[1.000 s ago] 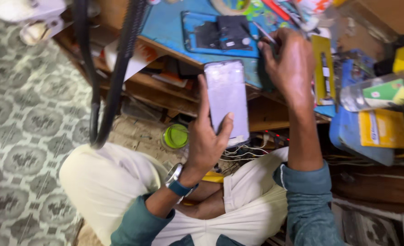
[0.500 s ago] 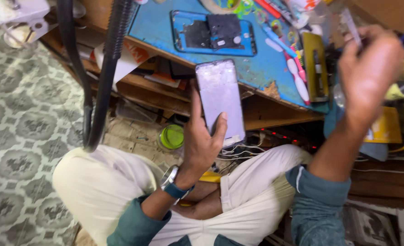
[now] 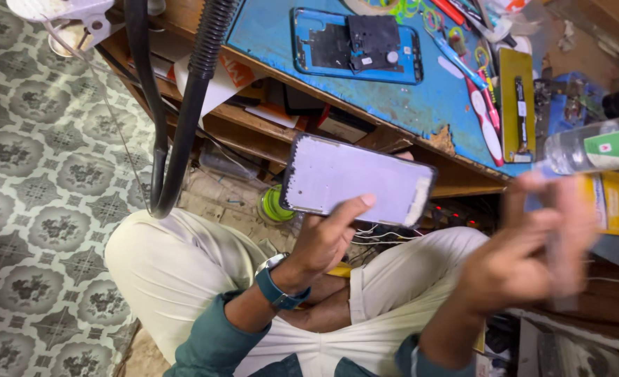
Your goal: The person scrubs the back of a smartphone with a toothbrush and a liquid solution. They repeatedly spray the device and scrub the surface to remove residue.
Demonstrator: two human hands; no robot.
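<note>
A black flexible gooseneck hose [image 3: 184,112] hangs down the upper left of the frame over grey patterned floor tiles [image 3: 37,181]. At centre, the left hand [image 3: 323,241], wearing a teal-strapped wristwatch [image 3: 278,290], grips a flat grey rectangular phone screen panel [image 3: 355,181] by its lower edge, held level below the blue-topped wooden workbench [image 3: 407,105]. An opened blue phone frame [image 3: 355,45] lies on that bench, top centre. At right, the right hand [image 3: 526,258] is motion-blurred; whether it holds anything cannot be told. A clear plastic bottle [image 3: 592,148] lies just above it.

Bright, even light — right hand [image 3: 533,244] motion-blurred (edges sharp).
</note>
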